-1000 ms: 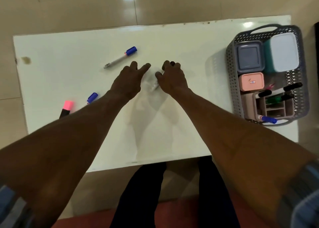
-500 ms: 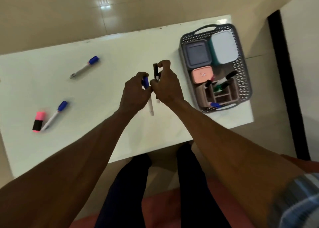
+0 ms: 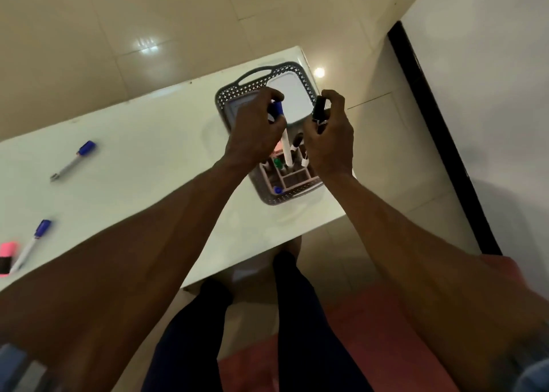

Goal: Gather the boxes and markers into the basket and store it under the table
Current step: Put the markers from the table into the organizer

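- Two hands of yours are raised over the grey perforated plastic basket (image 3: 292,197), which sits at the right end of the white rectangular table (image 3: 142,166).
- Your left hand (image 3: 255,131) has its fingers curled round a white marker with a blue cap (image 3: 282,130); the cap is up near your fingertips and the white barrel points down toward the basket.
- Your right hand (image 3: 331,139) grips a white marker with a black cap (image 3: 319,111); the black cap sticks out above your fingers and the white end shows below your palm.
- The two held markers are near each other but apart.
- Inside the basket you can see a white-lidded rectangular box (image 3: 292,100) at the far end, a grey-lidded box (image 3: 234,106) beside it partly behind your left hand, and a pale pink compartment organiser (image 3: 294,177) at the near end with markers standing in it.
- Three things lie on the table well apart from the basket: a blue-capped marker (image 3: 73,161) at mid-left, a second blue-capped marker (image 3: 31,244) near the left edge, and a pink and black highlighter (image 3: 7,258) just beside it.
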